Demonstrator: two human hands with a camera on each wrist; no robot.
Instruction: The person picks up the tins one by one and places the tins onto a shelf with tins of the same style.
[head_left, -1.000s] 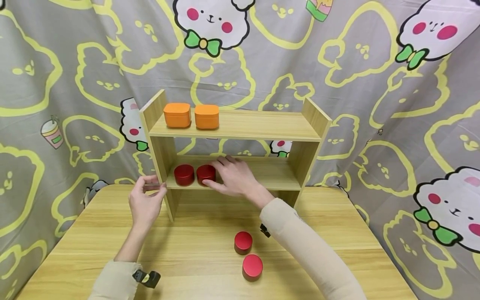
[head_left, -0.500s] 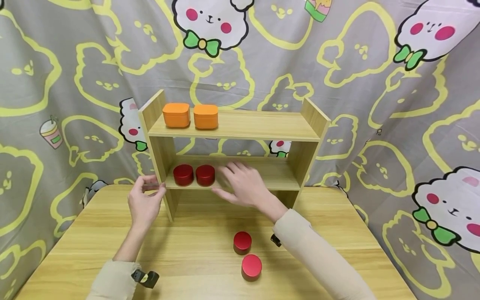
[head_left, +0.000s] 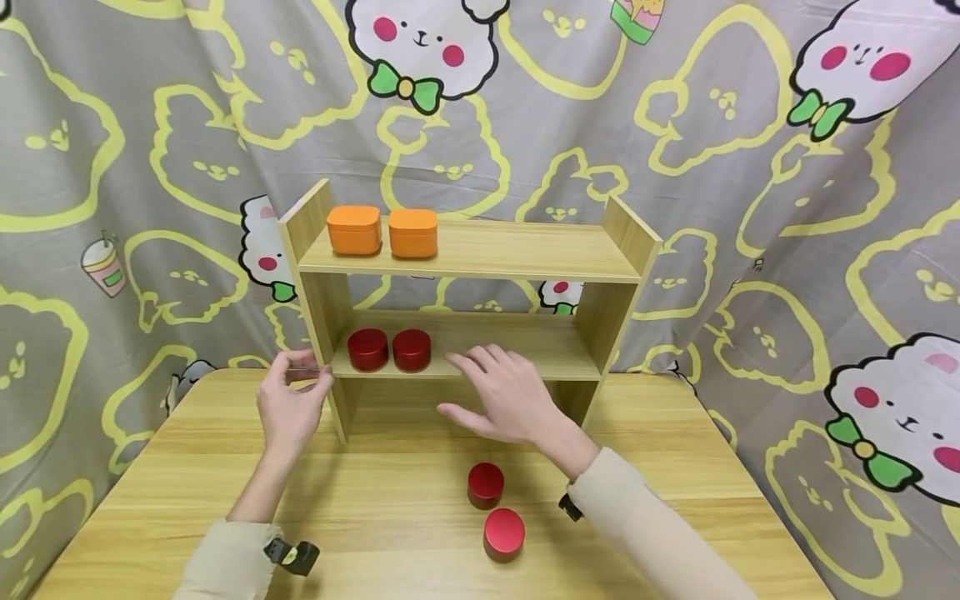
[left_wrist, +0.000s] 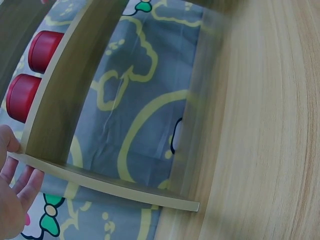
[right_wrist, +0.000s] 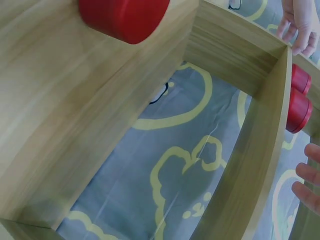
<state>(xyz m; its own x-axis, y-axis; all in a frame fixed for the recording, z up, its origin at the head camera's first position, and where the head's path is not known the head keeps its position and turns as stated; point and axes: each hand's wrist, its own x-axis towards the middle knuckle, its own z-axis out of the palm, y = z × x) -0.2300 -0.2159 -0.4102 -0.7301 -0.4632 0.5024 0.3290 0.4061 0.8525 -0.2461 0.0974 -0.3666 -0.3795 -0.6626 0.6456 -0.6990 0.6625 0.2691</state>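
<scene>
My left hand [head_left: 291, 408] pinches the front edge of the wooden shelf's left side panel [left_wrist: 110, 186], thumb on the inner side and fingers outside. Two dark red round tins [head_left: 367, 349] [head_left: 412, 350] stand side by side at the left of the middle shelf board [head_left: 517, 342]. In front of that board, to the right of the tins, my right hand [head_left: 510, 396] hovers with fingers spread and nothing held. Nearer to me, two more red round tins [head_left: 486, 485] [head_left: 504, 534] stand upright on the table, below the right hand.
Two orange rounded boxes [head_left: 355, 230] [head_left: 413, 233] sit at the left of the top board [head_left: 525, 250]. The shelf stands at the back of the wooden table [head_left: 390, 517]. Behind it hangs a grey patterned curtain [head_left: 562, 108].
My right hand has let go of the second tin on the middle board and drawn back to the right and toward me. The left hand stays on the side panel.
</scene>
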